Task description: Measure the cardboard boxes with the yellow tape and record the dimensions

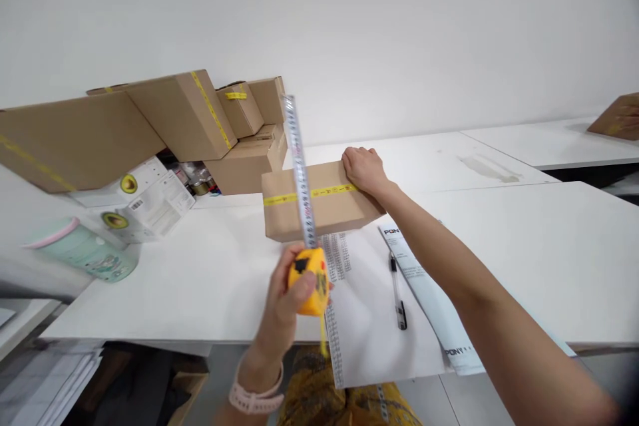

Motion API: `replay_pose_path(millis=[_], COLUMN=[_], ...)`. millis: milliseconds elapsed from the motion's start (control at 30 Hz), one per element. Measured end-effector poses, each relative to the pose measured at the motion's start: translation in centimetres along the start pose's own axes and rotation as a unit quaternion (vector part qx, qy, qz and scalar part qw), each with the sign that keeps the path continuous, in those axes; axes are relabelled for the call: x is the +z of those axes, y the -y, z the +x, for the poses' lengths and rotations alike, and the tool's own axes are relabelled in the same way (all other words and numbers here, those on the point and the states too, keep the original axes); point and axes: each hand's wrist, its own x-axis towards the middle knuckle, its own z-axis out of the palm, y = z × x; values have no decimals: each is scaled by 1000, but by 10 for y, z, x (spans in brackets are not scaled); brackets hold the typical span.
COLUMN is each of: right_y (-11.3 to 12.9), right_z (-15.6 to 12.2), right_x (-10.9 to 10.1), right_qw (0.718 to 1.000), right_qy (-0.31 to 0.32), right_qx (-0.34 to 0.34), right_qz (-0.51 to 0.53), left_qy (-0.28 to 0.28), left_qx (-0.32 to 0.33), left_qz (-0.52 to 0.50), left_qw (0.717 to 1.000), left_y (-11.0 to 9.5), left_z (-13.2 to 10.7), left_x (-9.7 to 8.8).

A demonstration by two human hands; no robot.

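My left hand is wrapped round a yellow tape measure, thumb across its face. The metal blade is drawn out and points away from me, passing over a small brown cardboard box and beyond its far edge. Whether the blade touches the box, I cannot tell. Yellow printed tape runs along the box's top. My right hand grips that box at its far right corner, fingers bent over the edge. Under and in front of the box lies a printed paper sheet.
A black-capped pen lies on the paper beside a pale blue PONY folder. At the left are several stacked cardboard boxes, a white avocado-print box and a mint tumbler. Another person's hand holds a box at far right.
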Motion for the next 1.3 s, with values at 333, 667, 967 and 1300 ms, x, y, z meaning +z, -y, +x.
replay_pose_path(millis=[333, 667, 967, 1300], right_y=[-3, -1, -3, -3], right_z=[14, 7, 11, 13], right_x=[16, 8, 12, 15], right_qw=[999, 994, 989, 991], right_qy=[3, 3, 25, 29], right_qx=[-43, -106, -142, -129], right_qz=[2, 18, -1, 12], left_qy=[5, 1, 12, 15], left_qx=[-119, -129, -152, -148], left_qz=[-34, -65, -64, -55], left_qw=[992, 990, 986, 987], left_y=[52, 45, 45, 58], left_z=[-10, -5, -15, -23], left_x=[27, 36, 39, 50])
